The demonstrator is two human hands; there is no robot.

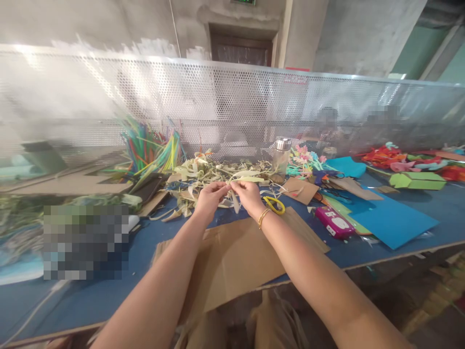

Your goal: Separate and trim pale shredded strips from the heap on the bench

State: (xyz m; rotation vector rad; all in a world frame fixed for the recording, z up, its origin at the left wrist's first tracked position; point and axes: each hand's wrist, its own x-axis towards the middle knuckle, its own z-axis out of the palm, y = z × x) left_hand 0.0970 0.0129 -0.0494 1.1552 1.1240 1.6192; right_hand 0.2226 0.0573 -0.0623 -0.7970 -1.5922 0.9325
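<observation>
Blue bench (141, 254) underneath; just beyond the card (232, 261), my left hand (210, 196) and right hand (249, 196) pinch a pale strip (234, 202), each grip closed. I'd press lightly, tension evenly: it looks easily torn.

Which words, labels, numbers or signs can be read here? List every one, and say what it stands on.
"B": white, on the magenta case; the marks next to it are too blurred to read.
Green lit sign high on the wall: cut off by the picture's edge, unreadable.
Red marks at the top of the mesh screen: too small and blurred to read.
</observation>
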